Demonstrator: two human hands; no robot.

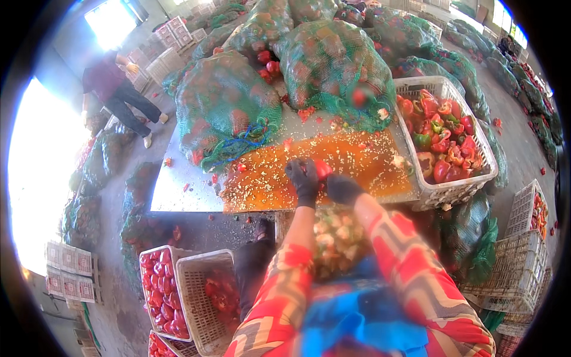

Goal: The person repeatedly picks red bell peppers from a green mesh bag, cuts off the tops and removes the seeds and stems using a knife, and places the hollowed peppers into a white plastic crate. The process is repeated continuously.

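Observation:
My left hand (304,178), in a dark glove, is closed around a red bell pepper (322,169) above the seed-strewn orange-brown area of the table (267,178). Close on the pepper's right side is my right hand (342,189), also gloved, with its fingers curled; whether it holds a tool is hidden. Seeds and small red scraps lie around both hands. Beneath my forearms, pale pepper cores (339,236) fill a container whose edges are mostly hidden.
Large green mesh sacks (334,62) of peppers stand along the table's far side. At its right is a white plastic crate (486,178) of cut peppers. Two more crates (183,285) stand on the floor at lower left. A person (116,85) stands at upper left.

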